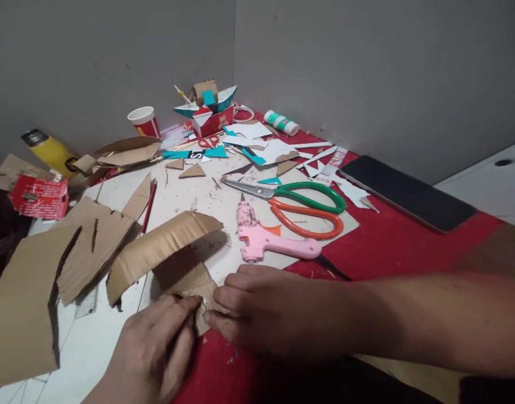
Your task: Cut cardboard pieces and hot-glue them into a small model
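Note:
At the front of the table, my left hand (154,345) pinches the near end of a brown cardboard strip (183,272). Fingers of my right hand (265,308) are closed on the same end from the other side. Between the fingertips shows a small whitish bit, too small to name. Just behind stands a curved cardboard piece (164,244); whether it is joined to the strip I cannot tell. A pink glue gun (257,235) lies beyond my right hand, nozzle pointing away. Behind it rest scissors (291,193) with green and orange handles.
Large cardboard pieces (25,303) lie at the left, beside a red pencil (149,207). Paper scraps (257,146), a paper cup (143,120), a yellow bottle (50,151) and a small model boat (209,106) are toward the wall. A phone (409,193) lies at the right.

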`<state>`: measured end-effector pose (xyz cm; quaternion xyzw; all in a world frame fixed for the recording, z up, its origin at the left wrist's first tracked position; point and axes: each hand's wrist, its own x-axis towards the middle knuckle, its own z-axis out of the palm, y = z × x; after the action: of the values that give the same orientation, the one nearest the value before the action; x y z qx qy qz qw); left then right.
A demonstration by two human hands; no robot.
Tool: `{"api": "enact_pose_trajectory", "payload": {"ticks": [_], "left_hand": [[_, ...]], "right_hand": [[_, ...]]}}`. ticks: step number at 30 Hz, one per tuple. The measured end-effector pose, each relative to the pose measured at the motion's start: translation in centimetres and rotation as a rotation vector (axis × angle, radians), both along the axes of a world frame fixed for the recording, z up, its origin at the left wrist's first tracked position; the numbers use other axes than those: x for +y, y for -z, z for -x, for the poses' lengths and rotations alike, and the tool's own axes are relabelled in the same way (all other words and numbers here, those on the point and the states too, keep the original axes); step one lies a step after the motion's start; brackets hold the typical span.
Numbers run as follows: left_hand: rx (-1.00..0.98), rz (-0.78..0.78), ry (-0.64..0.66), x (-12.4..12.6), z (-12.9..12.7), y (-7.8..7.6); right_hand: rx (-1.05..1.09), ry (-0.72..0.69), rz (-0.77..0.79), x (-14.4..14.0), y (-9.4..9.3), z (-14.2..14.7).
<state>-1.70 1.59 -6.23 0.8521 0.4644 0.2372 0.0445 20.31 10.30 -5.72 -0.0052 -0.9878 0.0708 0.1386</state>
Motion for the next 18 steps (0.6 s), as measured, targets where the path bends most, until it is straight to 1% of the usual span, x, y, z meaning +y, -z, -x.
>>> {"api": "enact_pose_trajectory", "payload": {"ticks": [4,9,14,18], "left_hand": [[0.037,-0.036,0.004,-0.16,0.03,0.17],[0.086,-0.07,0.002,-0.18,0.1,0.24],[0.083,-0.019,0.01,-0.02,-0.09,0.09],[0.03,0.004,-0.005,-0.01,-0.22,0.11]], "right_hand": [[0.007,-0.014,-0.033,0.03,0.07,0.01],[-0.015,-0.016,-0.037,0.12,-0.16,-0.01],[-0.072,0.001,-0.013,0.01,-0.39,-0.1],[-0.136,0.065,-0.018,-0.3,-0.36,0.18]]}}
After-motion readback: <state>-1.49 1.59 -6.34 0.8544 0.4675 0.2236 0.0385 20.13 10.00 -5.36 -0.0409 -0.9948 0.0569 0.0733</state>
